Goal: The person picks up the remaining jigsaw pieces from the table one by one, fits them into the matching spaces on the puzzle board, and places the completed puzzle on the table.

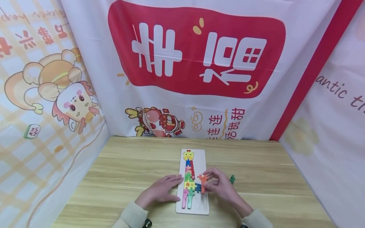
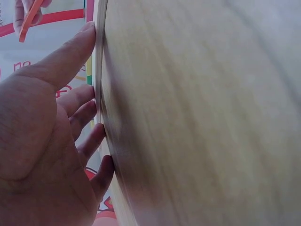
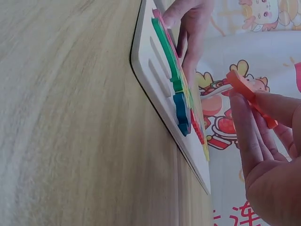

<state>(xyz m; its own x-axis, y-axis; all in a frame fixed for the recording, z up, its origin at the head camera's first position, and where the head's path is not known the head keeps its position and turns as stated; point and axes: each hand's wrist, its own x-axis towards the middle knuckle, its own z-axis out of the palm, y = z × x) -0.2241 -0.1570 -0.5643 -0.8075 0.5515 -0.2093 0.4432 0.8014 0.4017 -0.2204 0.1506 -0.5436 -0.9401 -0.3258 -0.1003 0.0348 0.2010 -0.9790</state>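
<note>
A white wooden puzzle board (image 1: 200,160) lies lengthwise on the table, bearing a giraffe built of coloured pieces. Its yellow head (image 1: 188,155) is at the far end, and a pink leg piece (image 1: 184,199) and a green leg piece (image 3: 163,49) are at the near end. My right hand (image 1: 220,183) pinches an orange puzzle piece (image 3: 247,89) between thumb and fingers, held above the board. In the right wrist view, a blue piece (image 3: 181,113) sits beside leg-shaped recesses. My left hand (image 2: 51,122) rests its extended fingertips along the board's left edge.
A dark green puzzle piece (image 1: 232,179) lies on the table to the right, just beyond my right hand. The wooden table (image 1: 128,164) ends at a printed cloth backdrop (image 1: 196,47), with further printed cloths on both sides.
</note>
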